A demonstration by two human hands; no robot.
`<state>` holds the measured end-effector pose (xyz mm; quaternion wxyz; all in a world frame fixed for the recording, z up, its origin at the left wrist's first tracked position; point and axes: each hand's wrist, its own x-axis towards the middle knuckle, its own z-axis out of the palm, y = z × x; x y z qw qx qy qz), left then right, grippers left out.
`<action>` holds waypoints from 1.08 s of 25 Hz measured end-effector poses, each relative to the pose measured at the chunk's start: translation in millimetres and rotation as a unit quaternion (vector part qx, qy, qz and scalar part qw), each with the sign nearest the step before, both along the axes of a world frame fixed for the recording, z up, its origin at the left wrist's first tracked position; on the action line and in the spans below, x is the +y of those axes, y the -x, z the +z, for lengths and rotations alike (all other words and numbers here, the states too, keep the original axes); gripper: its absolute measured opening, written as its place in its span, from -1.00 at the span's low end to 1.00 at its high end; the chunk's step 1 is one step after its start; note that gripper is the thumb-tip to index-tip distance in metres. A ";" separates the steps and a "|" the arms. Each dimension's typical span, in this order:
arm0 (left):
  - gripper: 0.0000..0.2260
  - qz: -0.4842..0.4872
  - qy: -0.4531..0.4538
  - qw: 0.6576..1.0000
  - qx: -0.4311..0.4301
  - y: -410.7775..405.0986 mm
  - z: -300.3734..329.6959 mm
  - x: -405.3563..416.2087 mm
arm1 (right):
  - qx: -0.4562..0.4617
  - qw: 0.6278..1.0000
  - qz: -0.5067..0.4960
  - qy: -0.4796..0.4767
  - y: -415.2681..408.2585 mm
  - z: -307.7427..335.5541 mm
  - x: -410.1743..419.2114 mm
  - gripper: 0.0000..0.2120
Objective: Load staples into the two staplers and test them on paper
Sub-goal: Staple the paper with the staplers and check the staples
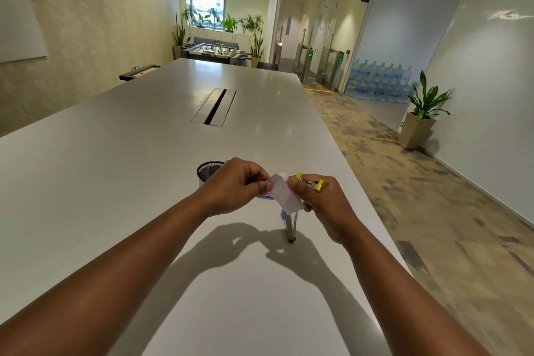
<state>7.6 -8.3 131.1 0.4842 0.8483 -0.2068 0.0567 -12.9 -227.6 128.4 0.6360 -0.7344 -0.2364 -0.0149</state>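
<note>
Seen from above, centre of the frame: left hand (235, 186) pinching one edge of a small white paper (284, 193), grip closed on it. Right hand (320, 201) just right of it, grip closed on a yellow stapler (311, 182), mostly hidden by fingers, mouth apparently meeting the paper's right edge. Below the paper, on the bench (115, 182), a blue stapler (289, 224), long axis running towards the viewer. Behind the left hand, a mesh cup (206, 170), half hidden.

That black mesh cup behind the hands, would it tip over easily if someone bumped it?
Probably somewhat. The mesh cup looks light, being open wire. It stands upright on the smooth table, so a nudge may slide it rather than topple it. Its contents are hidden.
</note>
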 end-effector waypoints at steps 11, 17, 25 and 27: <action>-0.90 -0.060 -0.145 0.988 -0.005 -1.1 22.5 4.5 | 0.044 0.996 -0.061 0.044 -12.2 -10.5 -5.8 -0.90; -0.81 -0.077 -0.170 0.982 -0.039 -4.0 21.7 1.5 | 0.028 0.995 -0.085 0.053 -10.5 -11.4 -1.5 -0.80; -0.90 -0.081 0.108 0.988 0.077 -0.3 5.6 -2.2 | 0.016 0.995 -0.097 0.007 -9.8 -5.8 -5.8 -0.78; -0.86 -0.059 0.158 0.981 0.091 1.8 2.1 -5.0 | 0.023 0.994 -0.102 -0.010 -9.4 -6.6 -4.9 -0.82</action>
